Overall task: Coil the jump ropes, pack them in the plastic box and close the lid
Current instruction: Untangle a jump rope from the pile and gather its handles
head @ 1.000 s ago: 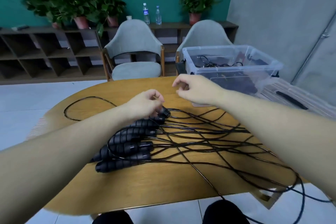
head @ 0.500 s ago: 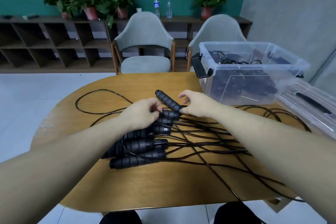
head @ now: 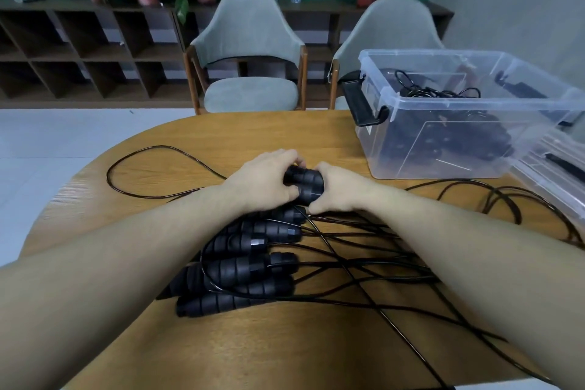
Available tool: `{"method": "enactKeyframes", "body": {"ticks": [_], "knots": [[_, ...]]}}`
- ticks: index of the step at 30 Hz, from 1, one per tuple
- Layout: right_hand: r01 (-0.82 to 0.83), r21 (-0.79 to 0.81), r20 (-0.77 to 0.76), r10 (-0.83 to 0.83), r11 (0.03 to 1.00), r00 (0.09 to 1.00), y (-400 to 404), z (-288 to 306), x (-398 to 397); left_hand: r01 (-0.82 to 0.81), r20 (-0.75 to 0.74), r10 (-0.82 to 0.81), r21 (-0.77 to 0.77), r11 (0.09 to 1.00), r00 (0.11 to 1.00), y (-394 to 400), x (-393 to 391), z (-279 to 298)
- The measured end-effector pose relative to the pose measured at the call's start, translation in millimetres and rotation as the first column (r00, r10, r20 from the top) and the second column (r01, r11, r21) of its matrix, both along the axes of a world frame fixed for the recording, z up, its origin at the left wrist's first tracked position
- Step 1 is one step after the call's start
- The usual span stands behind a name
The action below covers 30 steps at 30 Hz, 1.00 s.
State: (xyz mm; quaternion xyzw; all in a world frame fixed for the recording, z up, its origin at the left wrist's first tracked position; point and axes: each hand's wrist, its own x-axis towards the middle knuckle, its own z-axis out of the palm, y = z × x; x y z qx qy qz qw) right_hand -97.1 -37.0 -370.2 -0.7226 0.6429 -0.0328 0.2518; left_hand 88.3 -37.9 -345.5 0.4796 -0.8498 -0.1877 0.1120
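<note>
A: What do the hands have?

B: Both close on one black handle [head: 304, 184] near the middle of the table [head: 316, 136]; the left hand [head: 264, 180] wraps its far end, the right hand [head: 337, 188] pinches the near end where the cord leaves.

A: How should the coiling go?

B: I'd say lift that handle clear, find its mate among the other handles [head: 240, 263] lying toward the near edge, then draw one cord out slowly, since the cords [head: 364, 263] cross each other all over the right half.

A: And the box?

B: The plastic box [head: 459, 123] stands open at the far right corner, ropes already inside, the lid [head: 550, 174] just beside it at the right edge.

A: Anything in the way?

B: A loop [head: 136, 168] trails toward the left edge; it could snag. Two chairs [head: 250, 73] stand beyond the far edge.
</note>
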Motion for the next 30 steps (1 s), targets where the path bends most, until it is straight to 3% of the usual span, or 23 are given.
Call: {"method": "enactKeyframes", "body": {"ticks": [3, 5, 8, 12, 15, 19, 24, 30], "knots": [[0.018, -0.089, 0.051, -0.014, 0.996, 0.999, 4, 13, -10, 0.02, 0.077, -0.015, -0.062, 0.998, 0.997, 3, -5, 5], [0.023, -0.147, 0.064, -0.014, 0.989, 0.998, 7, 29, -19, 0.064, 0.217, -0.018, -0.206, 0.976, 0.976, 7, -13, 13], [-0.015, -0.185, 0.125, 0.038, 0.983, 0.991, 14, 51, -29, 0.125, 0.354, 0.022, -0.387, 0.913, 0.935, 14, -27, 27], [-0.067, -0.189, 0.227, 0.11, 0.98, 0.968, 28, 77, -33, 0.18, 0.401, 0.077, -0.564, 0.806, 0.913, 25, -43, 50], [-0.08, -0.188, 0.308, 0.136, 0.979, 0.942, 46, 93, -40, 0.044, 0.329, 0.132, -0.478, 0.877, 0.935, 35, -43, 62], [-0.008, -0.231, 0.291, 0.077, 0.973, 0.954, 73, 108, -53, -0.128, 0.073, 0.139, -0.138, 0.982, 0.988, 58, -33, 69], [0.057, -0.317, 0.277, 0.035, 0.947, 0.96, 104, 122, -60, -0.15, -0.155, 0.164, 0.097, 0.984, 0.974, 96, -25, 76], [0.122, -0.331, 0.341, -0.002, 0.936, 0.94, 137, 139, -66, -0.038, -0.281, 0.111, 0.255, 0.966, 0.953, 138, -14, 72]]}}
